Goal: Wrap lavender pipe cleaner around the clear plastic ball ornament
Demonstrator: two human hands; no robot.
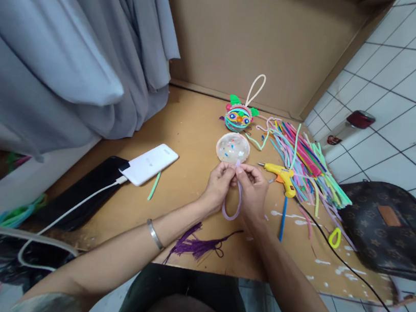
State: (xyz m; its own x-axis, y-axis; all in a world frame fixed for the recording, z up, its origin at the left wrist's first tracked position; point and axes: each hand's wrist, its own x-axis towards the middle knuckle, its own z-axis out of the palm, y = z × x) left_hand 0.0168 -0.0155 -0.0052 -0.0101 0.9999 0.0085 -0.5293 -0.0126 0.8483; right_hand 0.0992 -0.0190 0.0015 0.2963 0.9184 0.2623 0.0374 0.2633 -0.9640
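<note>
A lilac pipe cleaner (230, 218), bent into a loop, is pinched between my two hands. My left hand (220, 181) and my right hand (253, 187) meet at its top, fingers closed, and the loop hangs below them. Just beyond my fingertips lies a round, clear dish (233, 148) with small coloured bits in it. Behind that stands a colourful lion-like ornament (238, 118) with green ears and a white hanging loop. A purple tassel (197, 246) lies near the table's front edge, below my hands.
A yellow glue gun (280, 175) lies right of my hands, its black cord running to the lower right. Behind it spreads a pile of pipe cleaners (307, 162). A dark patterned bag (387, 227) sits at right. A white charging device (152, 165) lies left. Yellow-handled scissors (335, 238) are nearby.
</note>
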